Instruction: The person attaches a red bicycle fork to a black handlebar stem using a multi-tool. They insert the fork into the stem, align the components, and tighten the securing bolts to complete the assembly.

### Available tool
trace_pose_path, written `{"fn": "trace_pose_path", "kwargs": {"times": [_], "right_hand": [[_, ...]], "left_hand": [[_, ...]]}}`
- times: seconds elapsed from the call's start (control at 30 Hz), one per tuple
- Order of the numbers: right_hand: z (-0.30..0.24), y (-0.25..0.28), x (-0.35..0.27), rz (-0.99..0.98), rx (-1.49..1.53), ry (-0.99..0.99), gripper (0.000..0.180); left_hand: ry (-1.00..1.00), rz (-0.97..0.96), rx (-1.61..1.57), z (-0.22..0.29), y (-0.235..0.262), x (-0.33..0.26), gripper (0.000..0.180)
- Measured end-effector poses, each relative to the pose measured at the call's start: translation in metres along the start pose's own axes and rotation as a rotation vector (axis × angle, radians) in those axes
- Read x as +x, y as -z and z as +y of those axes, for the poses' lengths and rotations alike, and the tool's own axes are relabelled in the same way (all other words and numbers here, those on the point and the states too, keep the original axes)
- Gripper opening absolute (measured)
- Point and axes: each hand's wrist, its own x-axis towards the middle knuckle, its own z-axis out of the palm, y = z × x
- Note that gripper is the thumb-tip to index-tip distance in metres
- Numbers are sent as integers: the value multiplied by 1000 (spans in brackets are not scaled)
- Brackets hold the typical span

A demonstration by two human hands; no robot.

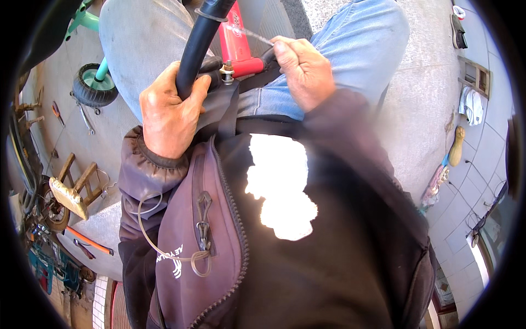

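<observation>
My left hand (170,112) is closed around the lower end of a thick black tube (204,38) that slants up between my knees. Beside its thumb a small metal bolt with a nut (228,71) sits at the end of a red crossbar. That crossbar belongs to a red frame part (234,41), which has a black piece at its right end. Just above this end, my right hand (304,71) pinches a thin, pale, rod-like piece (252,34) between thumb and forefinger. It points up and left across the red part; blur hides its exact kind.
At left on the floor lie a small black wheel (94,86) on a green frame, a screwdriver (57,113), a wrench (85,118) and a wooden stool (71,192). Bicycles crowd the far left edge. A brush-like object with a tan handle (456,146) is by the right wall.
</observation>
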Motion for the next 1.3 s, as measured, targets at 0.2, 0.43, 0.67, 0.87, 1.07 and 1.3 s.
{"fn": "trace_pose_path", "kwargs": {"times": [0.2, 0.43, 0.67, 0.87, 1.07, 1.3], "right_hand": [[-5, -7, -10, -142, -113, 83, 24], [-29, -4, -10, -152, -306, 210, 26], [-52, 1, -6, -179, -530, 342, 29], [-66, 0, -5, -248, -631, 327, 30], [-69, -6, -3, -204, -680, 394, 25], [-64, -3, -7, -208, -655, 330, 24]], "left_hand": [[-4, 5, 1, 1, 0, -1, 31], [3, 10, 11, -1, -1, 0, 32], [-7, 12, -3, 0, 0, 0, 33], [-8, 13, 4, 0, 0, -1, 33], [-10, 21, 26, -1, 0, -1, 34], [-57, 41, 61, -4, -1, 0, 33]]}}
